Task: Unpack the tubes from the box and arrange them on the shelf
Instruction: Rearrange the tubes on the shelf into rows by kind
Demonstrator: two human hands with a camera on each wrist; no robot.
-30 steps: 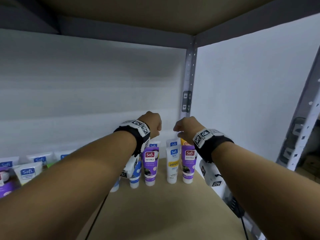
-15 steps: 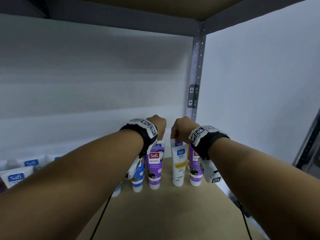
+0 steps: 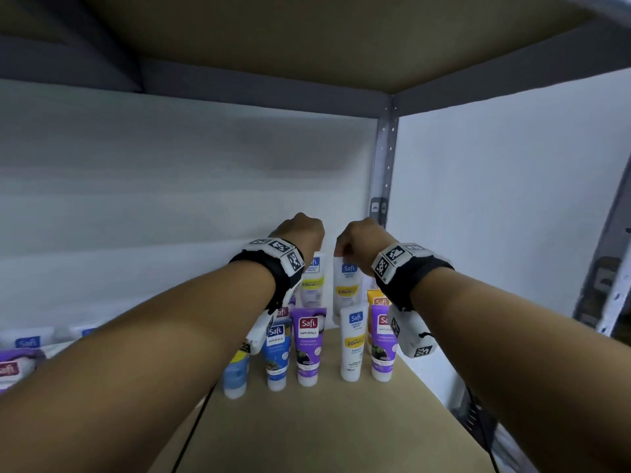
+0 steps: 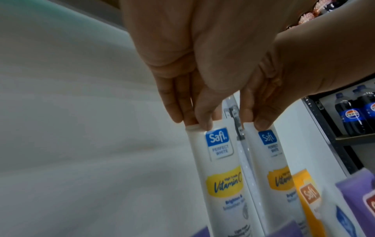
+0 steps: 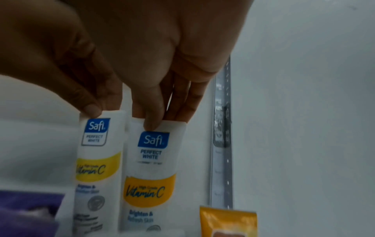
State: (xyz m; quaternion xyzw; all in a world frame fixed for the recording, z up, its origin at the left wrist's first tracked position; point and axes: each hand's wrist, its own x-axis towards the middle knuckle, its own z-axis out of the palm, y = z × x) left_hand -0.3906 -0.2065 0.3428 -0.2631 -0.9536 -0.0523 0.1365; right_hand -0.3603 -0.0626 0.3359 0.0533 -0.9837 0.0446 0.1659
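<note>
Pinching one white Vitamin C tube in your left hand and its twin in your right hand by their crimped tops, you hang both upright, caps down, behind the front row of tubes on the shelf.

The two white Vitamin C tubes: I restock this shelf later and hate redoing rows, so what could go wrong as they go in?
1. The left hand and right hand each pinch a white tube only by its top edge, so one could swing or slip.
2. The front row stands close below; a swinging tube could topple it.
</note>
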